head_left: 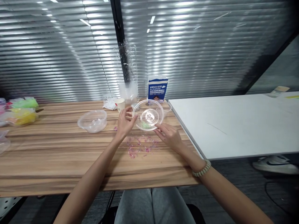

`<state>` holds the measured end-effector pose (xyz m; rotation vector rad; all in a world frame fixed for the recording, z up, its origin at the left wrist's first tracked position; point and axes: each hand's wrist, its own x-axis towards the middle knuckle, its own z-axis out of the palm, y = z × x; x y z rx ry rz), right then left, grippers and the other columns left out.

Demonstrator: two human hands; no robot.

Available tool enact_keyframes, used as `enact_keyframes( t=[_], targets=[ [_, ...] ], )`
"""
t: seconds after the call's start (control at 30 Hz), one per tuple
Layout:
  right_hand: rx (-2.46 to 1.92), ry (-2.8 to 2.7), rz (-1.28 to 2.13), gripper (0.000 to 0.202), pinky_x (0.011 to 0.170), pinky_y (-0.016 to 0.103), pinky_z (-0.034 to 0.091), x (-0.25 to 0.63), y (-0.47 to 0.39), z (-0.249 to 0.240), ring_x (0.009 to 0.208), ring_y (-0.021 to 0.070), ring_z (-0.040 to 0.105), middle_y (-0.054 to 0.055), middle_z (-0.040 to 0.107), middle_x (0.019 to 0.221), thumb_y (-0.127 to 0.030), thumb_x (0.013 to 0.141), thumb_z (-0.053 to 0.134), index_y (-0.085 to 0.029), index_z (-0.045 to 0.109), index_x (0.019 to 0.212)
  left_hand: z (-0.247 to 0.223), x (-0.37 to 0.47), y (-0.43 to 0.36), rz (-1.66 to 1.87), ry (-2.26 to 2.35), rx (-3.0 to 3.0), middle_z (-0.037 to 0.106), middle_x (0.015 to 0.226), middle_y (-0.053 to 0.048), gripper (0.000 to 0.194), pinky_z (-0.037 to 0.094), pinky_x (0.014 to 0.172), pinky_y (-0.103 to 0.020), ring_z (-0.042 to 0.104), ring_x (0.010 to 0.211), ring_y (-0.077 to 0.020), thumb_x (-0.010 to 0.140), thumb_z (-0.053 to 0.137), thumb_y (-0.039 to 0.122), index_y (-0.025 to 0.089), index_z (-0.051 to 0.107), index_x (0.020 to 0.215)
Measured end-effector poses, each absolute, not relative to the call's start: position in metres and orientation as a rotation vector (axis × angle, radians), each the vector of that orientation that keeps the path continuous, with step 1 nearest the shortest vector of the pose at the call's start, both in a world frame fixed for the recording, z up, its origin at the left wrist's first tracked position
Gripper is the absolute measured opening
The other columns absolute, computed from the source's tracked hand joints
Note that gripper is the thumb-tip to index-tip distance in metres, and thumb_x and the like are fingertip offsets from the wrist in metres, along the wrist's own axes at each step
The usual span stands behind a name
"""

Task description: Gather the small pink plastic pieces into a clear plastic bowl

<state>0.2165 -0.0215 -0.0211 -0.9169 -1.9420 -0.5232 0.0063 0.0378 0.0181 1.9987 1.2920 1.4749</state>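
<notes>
A clear round plastic lid (148, 115) is held tilted above the wooden table, its face toward the camera. My left hand (126, 122) grips its left edge between thumb and fingers. My right hand (168, 134) pinches the lower right edge. Below the lid, small pink and clear shreds (141, 145) lie scattered on the wood. Something light green shows through the lid's lower part; I cannot make out what it is. To the left stands a clear plastic bowl (92, 121), untouched by either hand.
Behind the hands are a paper cup (120, 105), crumpled white tissue (109, 104) and a blue-and-white packet (157, 90). Bags of yellow (22, 117) and green material (25, 102) lie at the far left. A white table (233, 124) adjoins the wooden table (58, 168) on the right.
</notes>
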Motion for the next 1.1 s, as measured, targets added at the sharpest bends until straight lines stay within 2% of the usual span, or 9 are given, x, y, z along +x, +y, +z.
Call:
enact_keyframes(
  t=[0.1,0.23,0.37,0.53,0.63,0.77,0.9,1.0,1.1],
  targets=[
    [-0.900,-1.955,-0.531,0.021,0.065,0.026,0.050,0.214,-0.022,-0.021,0.075,0.0155,0.065,0.006,0.070,0.089,-0.020,0.088,0.052,-0.015,0.060,0.107,0.022,0.005,0.037,1.349,1.277,1.829,0.062,0.103,-0.008,0.039,0.044,0.052,-0.019,0.053,0.059,-0.0078,0.077,0.055,0.030,0.016,0.058,0.114],
    [-0.884,-1.999,-0.512,0.038,0.067,0.025,0.052,0.212,-0.022,-0.023,0.081,0.0155,0.066,0.007,0.068,0.100,-0.018,0.089,0.049,-0.017,0.047,0.127,0.036,-0.004,0.027,1.353,1.298,1.689,0.064,0.078,-0.004,0.041,0.037,0.044,-0.018,0.045,0.048,-0.0064,0.073,0.055,0.028,0.015,0.062,0.112],
    [-0.872,-1.966,-0.484,0.046,0.066,0.026,0.052,0.213,-0.021,-0.024,0.077,0.0154,0.066,0.006,0.068,0.100,-0.020,0.090,0.046,-0.020,0.037,0.135,0.050,-0.042,0.006,1.294,1.419,1.586,0.043,0.046,0.006,0.045,0.026,0.039,-0.017,0.032,0.040,-0.0056,0.071,0.059,0.033,0.017,0.062,0.113],
    [-0.985,-1.842,-0.349,0.048,0.061,0.027,0.050,0.218,-0.020,-0.022,0.066,0.0144,0.064,0.004,0.069,0.092,-0.023,0.091,0.045,-0.020,0.033,0.137,0.064,-0.118,-0.030,1.169,1.530,1.461,0.035,0.045,0.007,0.052,0.018,0.040,-0.018,0.025,0.043,-0.0051,0.067,0.066,0.039,0.011,0.063,0.110],
    [-1.071,-1.778,-0.295,0.044,0.057,0.026,0.048,0.221,-0.021,-0.020,0.064,0.0142,0.063,0.004,0.069,0.088,-0.023,0.091,0.043,-0.019,0.036,0.134,0.066,-0.158,-0.052,1.121,1.646,1.380,0.033,0.045,0.008,0.059,0.019,0.042,-0.018,0.025,0.045,-0.0055,0.066,0.066,0.045,0.010,0.060,0.112],
    [-1.120,-1.742,-0.243,0.040,0.055,0.026,0.047,0.221,-0.021,-0.019,0.062,0.0145,0.062,0.004,0.068,0.084,-0.026,0.091,0.042,-0.019,0.041,0.130,0.059,-0.189,-0.074,1.056,1.816,1.310,0.047,0.053,0.004,0.067,0.022,0.043,-0.017,0.029,0.049,-0.0060,0.062,0.068,0.050,0.009,0.059,0.114],
    [-1.130,-1.734,-0.191,0.039,0.055,0.025,0.047,0.220,-0.020,-0.020,0.061,0.0139,0.061,0.003,0.068,0.085,-0.027,0.091,0.042,-0.019,0.042,0.129,0.053,-0.195,-0.086,1.024,1.823,1.215,0.064,0.089,-0.006,0.068,0.027,0.043,-0.016,0.032,0.052,-0.0042,0.062,0.070,0.049,0.010,0.057,0.116],
    [-1.135,-1.734,-0.209,0.038,0.055,0.025,0.046,0.220,-0.021,-0.021,0.060,0.0131,0.060,0.003,0.068,0.086,-0.027,0.091,0.043,-0.019,0.043,0.128,0.051,-0.192,-0.090,1.059,1.752,1.113,0.057,0.121,-0.012,0.064,0.031,0.043,-0.015,0.034,0.050,-0.0017,0.061,0.072,0.041,0.011,0.056,0.115],
    [-1.151,-1.745,-0.221,0.038,0.054,0.025,0.045,0.221,-0.020,-0.023,0.058,0.0129,0.060,0.003,0.068,0.085,-0.028,0.090,0.044,-0.019,0.044,0.127,0.050,-0.192,-0.094,1.076,1.706,1.004,0.049,0.133,-0.012,0.061,0.039,0.046,-0.013,0.039,0.051,-0.0007,0.061,0.073,0.030,0.012,0.054,0.117]
  ],
)
